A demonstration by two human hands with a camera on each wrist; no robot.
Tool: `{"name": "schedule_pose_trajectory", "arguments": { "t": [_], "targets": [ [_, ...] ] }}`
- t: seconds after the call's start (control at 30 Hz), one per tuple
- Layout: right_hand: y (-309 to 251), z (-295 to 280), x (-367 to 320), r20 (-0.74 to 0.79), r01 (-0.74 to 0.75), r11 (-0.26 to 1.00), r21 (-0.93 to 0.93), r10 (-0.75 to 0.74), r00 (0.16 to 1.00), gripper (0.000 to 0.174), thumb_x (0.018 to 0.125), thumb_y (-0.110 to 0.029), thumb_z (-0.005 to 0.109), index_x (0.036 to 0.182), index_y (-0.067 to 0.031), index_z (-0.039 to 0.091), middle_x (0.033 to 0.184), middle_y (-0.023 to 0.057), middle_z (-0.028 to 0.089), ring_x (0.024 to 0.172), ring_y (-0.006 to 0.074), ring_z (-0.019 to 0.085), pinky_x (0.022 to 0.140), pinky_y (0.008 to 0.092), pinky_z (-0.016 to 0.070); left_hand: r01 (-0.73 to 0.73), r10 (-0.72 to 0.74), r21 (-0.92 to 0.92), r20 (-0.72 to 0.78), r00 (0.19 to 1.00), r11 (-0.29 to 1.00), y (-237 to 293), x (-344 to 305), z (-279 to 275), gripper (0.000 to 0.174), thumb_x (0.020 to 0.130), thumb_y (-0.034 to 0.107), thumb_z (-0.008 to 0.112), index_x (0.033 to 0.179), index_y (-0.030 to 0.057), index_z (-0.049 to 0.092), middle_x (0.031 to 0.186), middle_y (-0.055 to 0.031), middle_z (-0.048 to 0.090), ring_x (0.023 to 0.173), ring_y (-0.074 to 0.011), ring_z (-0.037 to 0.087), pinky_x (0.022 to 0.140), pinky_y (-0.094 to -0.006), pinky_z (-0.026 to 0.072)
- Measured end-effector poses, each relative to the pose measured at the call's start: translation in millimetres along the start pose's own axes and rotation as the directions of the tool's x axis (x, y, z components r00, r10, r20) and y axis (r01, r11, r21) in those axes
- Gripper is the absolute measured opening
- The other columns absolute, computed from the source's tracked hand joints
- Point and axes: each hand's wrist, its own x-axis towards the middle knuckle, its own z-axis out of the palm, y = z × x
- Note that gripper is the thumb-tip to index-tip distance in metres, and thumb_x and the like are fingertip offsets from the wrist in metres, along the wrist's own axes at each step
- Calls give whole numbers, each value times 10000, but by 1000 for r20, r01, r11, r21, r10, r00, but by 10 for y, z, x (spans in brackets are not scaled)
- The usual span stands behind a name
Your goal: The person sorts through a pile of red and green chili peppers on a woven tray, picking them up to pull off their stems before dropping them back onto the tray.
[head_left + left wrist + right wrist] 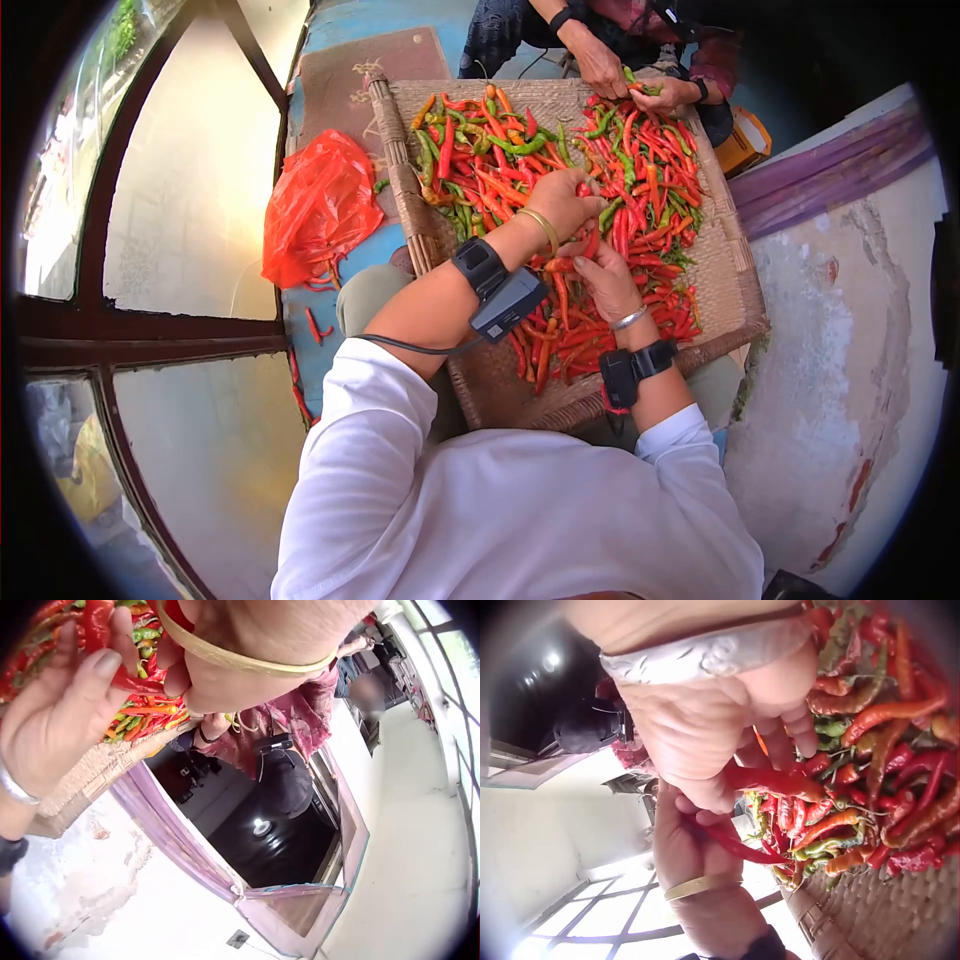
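My left hand [560,207], with a gold bangle at its wrist, is over the middle of a heap of chili peppers [655,185]. It grips a long red chili pepper [739,846], seen in the right wrist view. Close below it, my right hand [610,285], with a silver bangle, holds another red chili pepper [776,781] between thumb and fingers. The fingertips of both hands nearly meet. Red, orange and green peppers lie around them on a woven tray [715,290].
A red plastic bag [325,205] sits left of the tray, with loose peppers on the blue floor. Across the tray, another person's hands [600,68] handle a pepper. A worn wall [835,330] stands right, window panes [195,200] left.
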Motion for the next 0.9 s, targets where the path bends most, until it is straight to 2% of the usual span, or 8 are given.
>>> {"name": "schedule_pose_trajectory", "arguments": {
  "t": [0.3, 0.53, 0.63, 0.67, 0.73, 0.77, 0.83, 0.9],
  "targets": [
    [-178, -135, -106, 111, -28, 975, 222, 3, 994, 298, 893, -283, 448, 1042, -30, 502, 656, 41, 533, 455, 77, 432, 410, 219, 374, 8, -51, -250, -166, 985, 968, -96, 168, -104, 67, 832, 105, 554, 810, 70, 501, 651, 1, 541, 480, -55, 497, 400, -170, 411],
    [-375, -408, -220, -59, -177, 910, 374, 214, 975, 320, 900, -295, 437, 1072, -32, 497, 645, 45, 540, 438, 71, 426, 380, 207, 335, 39, -87, -251, -183, 979, 967, -252, 238, -101, 275, 897, 316, 434, 861, 48, 488, 671, -27, 539, 488, -82, 445, 422, -222, 400],
    [-661, -641, -34, -117, 5, 944, 330, 35, 993, 361, 887, -281, 469, 1133, -17, 466, 702, 56, 556, 513, 72, 494, 421, 195, 378, 144, -186, -375, -79, 979, 916, -250, 219, -85, 339, 910, 349, 383, 960, 32, 491, 716, -49, 554, 552, -108, 466, 496, -245, 425],
    [-819, -688, 28, -201, 116, 969, 220, -71, 977, 401, 875, -278, 492, 1155, 5, 447, 761, 65, 567, 611, 111, 552, 496, 229, 437, 202, -238, -448, -25, 971, 871, -240, 203, -67, 327, 915, 326, 378, 985, 26, 488, 729, -53, 558, 578, -119, 485, 519, -248, 432],
    [-772, -857, 360, -431, 336, 770, -542, -598, 676, 386, 845, -262, 533, 1121, 3, 479, 802, 85, 577, 681, 183, 579, 586, 284, 467, 211, -238, -479, 5, 971, 852, -325, 216, -44, 289, 918, 281, 373, 976, 22, 488, 742, -57, 559, 601, -128, 502, 537, -253, 441],
    [-725, -890, 344, -432, 337, 769, -543, -600, 673, 386, 845, -262, 533, 1121, 3, 479, 802, 85, 577, 681, 183, 579, 586, 284, 467, 218, -236, -513, 32, 971, 830, -369, 232, -34, 253, 922, 236, 369, 967, 18, 489, 754, -60, 560, 624, -138, 519, 555, -257, 450],
    [-743, -708, 194, -163, 198, 397, -896, -709, 686, 364, 808, -240, 567, 1079, -5, 510, 851, 112, 588, 713, 242, 580, 644, 333, 463, 200, -211, -540, 42, 977, 817, -372, 213, 8, 217, 918, 197, 372, 965, 22, 490, 762, -63, 560, 639, -143, 529, 563, -265, 458],
    [-598, -377, 39, -69, 127, 608, -783, -288, 955, 318, 796, -313, 558, 919, -22, 592, 826, 136, 618, 746, 256, 597, 642, 358, 455, 170, -167, -592, 60, 984, 788, -412, 210, 33, 129, 899, 115, 409, 936, 36, 504, 767, -64, 557, 656, -149, 542, 596, -284, 483]
  ]
}}
